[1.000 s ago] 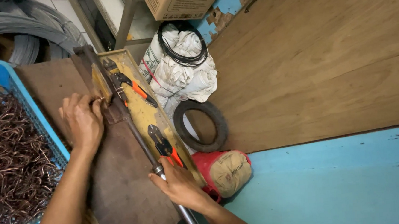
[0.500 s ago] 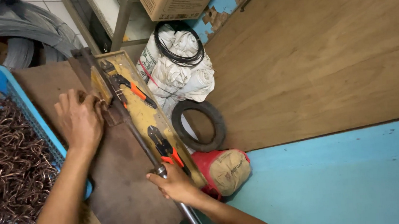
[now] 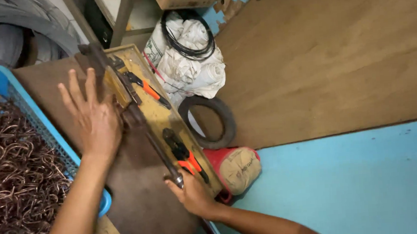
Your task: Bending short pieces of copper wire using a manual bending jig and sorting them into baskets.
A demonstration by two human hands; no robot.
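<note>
The left hand [image 3: 95, 120] lies flat with fingers spread on the dark brown bench [image 3: 141, 203], beside the blue plastic basket of copper wire loops [image 3: 14, 172]. The right hand [image 3: 191, 195] is clamped on the long dark metal lever bar [image 3: 144, 128], which runs diagonally along the bench's yellow wooden edge.

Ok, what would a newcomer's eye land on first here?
Probably the bright blue plastic basket heaped with bent copper wire pieces at far left. Next, the left hand spread flat on the brown bench, and the right hand gripping the long dark metal lever.
</note>
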